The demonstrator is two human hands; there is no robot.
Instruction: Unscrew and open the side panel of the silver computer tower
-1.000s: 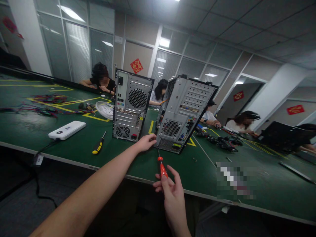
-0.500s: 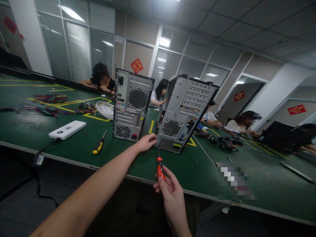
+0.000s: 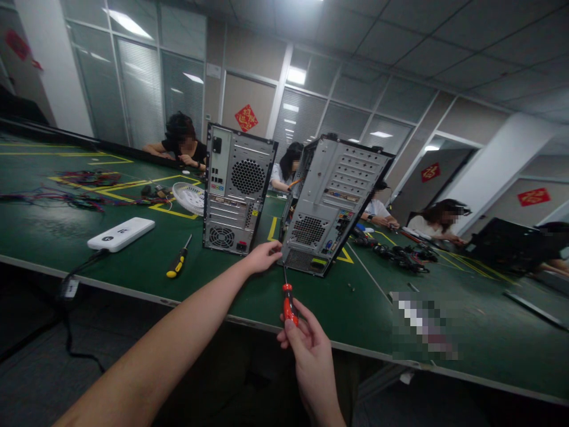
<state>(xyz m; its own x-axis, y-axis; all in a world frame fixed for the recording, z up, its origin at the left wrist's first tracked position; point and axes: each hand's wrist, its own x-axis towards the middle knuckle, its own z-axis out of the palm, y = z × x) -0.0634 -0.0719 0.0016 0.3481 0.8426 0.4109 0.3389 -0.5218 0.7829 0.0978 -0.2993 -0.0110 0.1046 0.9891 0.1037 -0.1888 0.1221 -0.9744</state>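
My right hand [image 3: 308,344] is closed round the red and black handle of a screwdriver [image 3: 288,296]. The screwdriver's shaft points away from me, its tip at the lower left corner of a tilted computer case [image 3: 317,207]. At that same corner, the fingers of my left hand [image 3: 265,257] are bent against the case's edge; some fingertips are hidden. The case shows its metal back with ports, vents and slot covers. A second computer case [image 3: 240,187] stands to its left, also back towards me.
A yellow and black screwdriver [image 3: 179,259] and a white power bank [image 3: 121,235] with a cable lie on the green table [image 3: 142,279] at left. Behind them are loose wires [image 3: 84,190] and a round white dish [image 3: 189,197]. Black cables [image 3: 402,255] lie at right. Several people sit across the table.
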